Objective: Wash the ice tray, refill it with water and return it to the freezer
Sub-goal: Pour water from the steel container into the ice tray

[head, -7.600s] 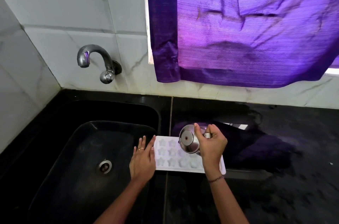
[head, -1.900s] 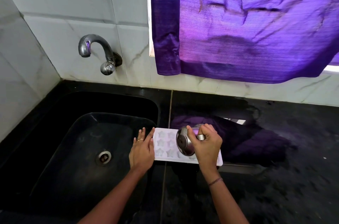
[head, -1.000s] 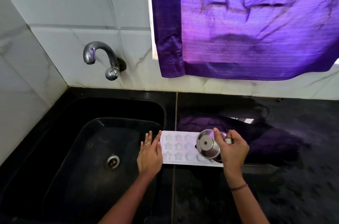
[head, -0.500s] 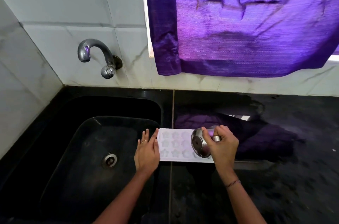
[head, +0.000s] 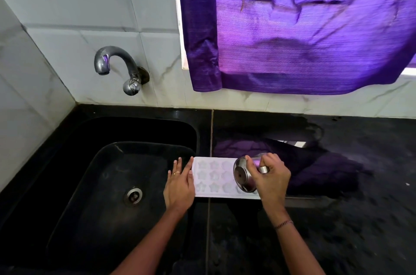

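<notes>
A white ice tray [head: 216, 176] with star-shaped cells lies flat on the black counter, just right of the sink. My left hand [head: 180, 182] rests flat with straight fingers against the tray's left end. My right hand [head: 271, 179] grips a small steel cup [head: 244, 173] by its rim and holds it tipped on its side over the tray's right half, base facing left. The tray's right end is hidden under the cup and hand.
A black sink [head: 108, 175] with a round drain [head: 134, 195] fills the left. A steel tap [head: 117, 65] juts from the white tiled wall. A purple curtain [head: 304, 26] hangs above the black counter [head: 351, 218].
The tipped cup has shifted back and forth along the tray's right half. My left hand has stayed on the tray's left end.
</notes>
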`<state>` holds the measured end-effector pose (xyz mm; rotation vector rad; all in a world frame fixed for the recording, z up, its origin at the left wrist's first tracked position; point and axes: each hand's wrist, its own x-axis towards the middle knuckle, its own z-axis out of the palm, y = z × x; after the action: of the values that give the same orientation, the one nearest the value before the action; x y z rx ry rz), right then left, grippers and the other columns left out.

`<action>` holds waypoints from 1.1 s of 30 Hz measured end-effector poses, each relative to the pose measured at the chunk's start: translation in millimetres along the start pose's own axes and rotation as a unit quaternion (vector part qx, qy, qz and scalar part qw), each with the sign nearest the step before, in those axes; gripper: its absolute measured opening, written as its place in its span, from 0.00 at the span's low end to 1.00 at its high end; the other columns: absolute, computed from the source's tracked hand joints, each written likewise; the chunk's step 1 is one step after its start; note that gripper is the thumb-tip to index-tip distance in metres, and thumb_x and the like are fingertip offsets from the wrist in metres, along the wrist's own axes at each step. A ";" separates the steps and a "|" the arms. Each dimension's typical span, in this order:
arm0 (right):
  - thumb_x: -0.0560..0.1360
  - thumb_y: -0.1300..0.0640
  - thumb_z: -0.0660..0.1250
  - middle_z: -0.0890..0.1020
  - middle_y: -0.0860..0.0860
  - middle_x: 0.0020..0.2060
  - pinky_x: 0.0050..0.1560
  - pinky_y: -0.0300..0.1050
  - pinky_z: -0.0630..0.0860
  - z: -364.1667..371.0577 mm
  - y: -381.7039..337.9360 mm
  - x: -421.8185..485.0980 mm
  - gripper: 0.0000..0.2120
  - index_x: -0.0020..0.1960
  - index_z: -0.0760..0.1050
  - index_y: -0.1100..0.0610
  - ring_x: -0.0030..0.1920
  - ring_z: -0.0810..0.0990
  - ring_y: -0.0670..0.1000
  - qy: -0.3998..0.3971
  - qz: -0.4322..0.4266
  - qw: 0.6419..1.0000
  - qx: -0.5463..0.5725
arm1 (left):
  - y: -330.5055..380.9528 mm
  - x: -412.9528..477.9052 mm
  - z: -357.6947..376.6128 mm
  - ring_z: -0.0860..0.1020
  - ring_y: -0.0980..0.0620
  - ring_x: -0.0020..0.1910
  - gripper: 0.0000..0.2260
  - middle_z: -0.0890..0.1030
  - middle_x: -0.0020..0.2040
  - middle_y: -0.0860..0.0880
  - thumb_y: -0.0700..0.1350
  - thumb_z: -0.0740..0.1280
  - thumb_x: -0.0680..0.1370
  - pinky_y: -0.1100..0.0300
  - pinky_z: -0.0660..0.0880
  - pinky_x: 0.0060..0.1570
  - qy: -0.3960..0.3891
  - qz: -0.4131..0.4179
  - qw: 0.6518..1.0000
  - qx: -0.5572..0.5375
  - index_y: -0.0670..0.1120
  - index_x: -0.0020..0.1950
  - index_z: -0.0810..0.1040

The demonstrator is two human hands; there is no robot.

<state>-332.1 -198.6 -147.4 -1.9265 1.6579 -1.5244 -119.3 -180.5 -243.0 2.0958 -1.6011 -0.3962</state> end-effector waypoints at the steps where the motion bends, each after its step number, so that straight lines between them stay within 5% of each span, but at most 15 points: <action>1: 0.66 0.61 0.77 0.64 0.45 0.24 0.31 0.42 0.64 -0.1 -0.7 0.0 0.24 0.26 0.62 0.57 0.27 0.64 0.48 0.002 0.007 1.000 0.004 | 0.2 0.0 0.0 0.51 0.53 0.77 0.25 0.57 0.77 0.49 0.52 0.43 0.78 0.56 0.49 0.75 0.000 0.000 1.000 0.000 0.58 0.75 0.58; 7: 0.68 0.62 0.75 0.63 0.46 0.23 0.29 0.35 0.61 -2.1 2.8 0.2 0.27 0.26 0.57 0.50 0.26 0.61 0.44 0.045 0.136 0.984 0.108 | 1.8 -0.3 -1.6 0.50 0.54 0.77 0.24 0.56 0.77 0.49 0.52 0.44 0.78 0.57 0.48 0.75 -0.002 0.000 1.000 0.001 0.58 0.75 0.58; 13: 0.69 0.61 0.74 0.60 0.50 0.23 0.25 0.31 0.59 -8.5 10.2 3.3 0.26 0.27 0.58 0.57 0.23 0.60 0.43 0.093 0.241 0.949 0.180 | 1.6 0.1 -2.1 0.50 0.53 0.77 0.21 0.56 0.77 0.49 0.47 0.50 0.82 0.57 0.48 0.75 -0.001 0.004 1.000 0.000 0.57 0.75 0.58; 33: 0.67 0.64 0.76 0.68 0.50 0.24 0.27 0.35 0.64 -14.5 17.2 -2.8 0.22 0.26 0.64 0.60 0.27 0.65 0.48 0.040 0.086 0.993 0.066 | 1.5 0.4 -1.2 0.50 0.53 0.77 0.21 0.55 0.77 0.48 0.46 0.50 0.82 0.57 0.47 0.74 0.007 0.004 1.000 -0.004 0.58 0.75 0.58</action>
<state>-353.5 -195.9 -154.1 -1.6323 1.6595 -1.6171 -119.8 -181.0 -241.2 2.0799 -1.5976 -0.3843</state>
